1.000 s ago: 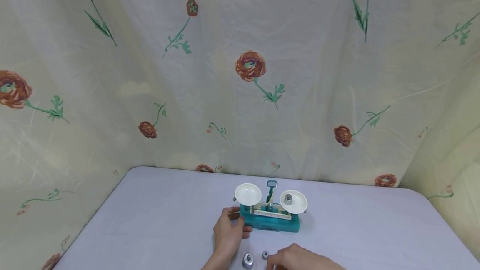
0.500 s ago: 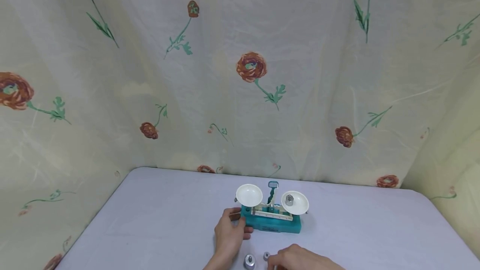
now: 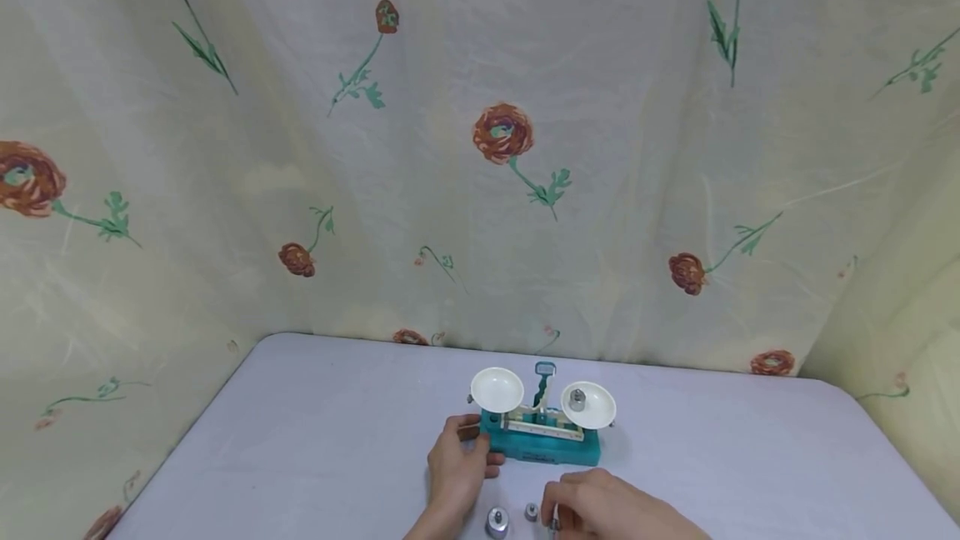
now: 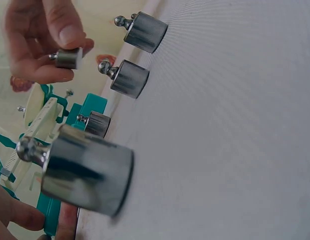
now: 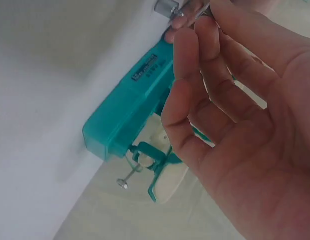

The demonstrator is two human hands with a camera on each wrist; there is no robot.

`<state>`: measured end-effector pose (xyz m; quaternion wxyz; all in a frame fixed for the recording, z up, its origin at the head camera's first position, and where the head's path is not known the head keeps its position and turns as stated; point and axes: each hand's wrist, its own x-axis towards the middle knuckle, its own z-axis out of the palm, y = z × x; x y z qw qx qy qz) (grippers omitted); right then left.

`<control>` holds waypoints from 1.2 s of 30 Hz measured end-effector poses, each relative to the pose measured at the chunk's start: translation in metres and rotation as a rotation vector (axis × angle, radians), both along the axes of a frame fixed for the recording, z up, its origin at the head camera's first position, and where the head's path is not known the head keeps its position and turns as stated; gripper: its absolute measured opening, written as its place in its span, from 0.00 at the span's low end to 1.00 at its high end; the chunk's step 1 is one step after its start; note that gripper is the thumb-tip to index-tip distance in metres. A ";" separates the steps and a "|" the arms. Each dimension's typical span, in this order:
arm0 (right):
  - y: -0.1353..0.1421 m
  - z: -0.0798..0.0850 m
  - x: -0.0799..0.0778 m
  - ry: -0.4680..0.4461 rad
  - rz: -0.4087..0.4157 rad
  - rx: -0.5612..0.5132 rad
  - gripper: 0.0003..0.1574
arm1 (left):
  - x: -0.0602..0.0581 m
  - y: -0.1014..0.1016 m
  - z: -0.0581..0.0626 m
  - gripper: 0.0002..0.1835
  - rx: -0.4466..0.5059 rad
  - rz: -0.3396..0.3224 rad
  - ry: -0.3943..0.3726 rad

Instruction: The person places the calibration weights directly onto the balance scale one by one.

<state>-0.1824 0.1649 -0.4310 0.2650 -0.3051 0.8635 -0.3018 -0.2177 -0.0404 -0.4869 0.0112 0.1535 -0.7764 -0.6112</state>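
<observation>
A green balance scale (image 3: 547, 448) with two white pans stands on the table. My left hand (image 3: 456, 463) grips the left end of its base, thumb in front and fingers behind. My right hand (image 3: 603, 505) pinches a small metal weight (image 4: 68, 58) between thumb and fingers, raised off the table in the left wrist view. On the scale's right pan (image 3: 596, 417) sits a knobbed weight (image 3: 577, 400); the left pan (image 3: 497, 390) bears nothing. Between my hands stand a larger weight (image 3: 497, 522) and a small one (image 3: 532, 512).
The left wrist view shows further knobbed weights standing in a row, one in the middle (image 4: 129, 78) and one at the far end (image 4: 146, 32). A pale tablecloth (image 3: 322, 440) covers the table, and a flowered curtain (image 3: 600, 190) hangs behind.
My right hand has come up and forward from low at the table, and a small weight now shows at its fingertips. The left hand and the scale have stayed in place.
</observation>
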 end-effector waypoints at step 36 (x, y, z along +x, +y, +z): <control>0.012 0.038 -0.005 0.576 -0.481 0.141 0.09 | -0.001 0.001 0.001 0.19 0.011 0.016 -0.030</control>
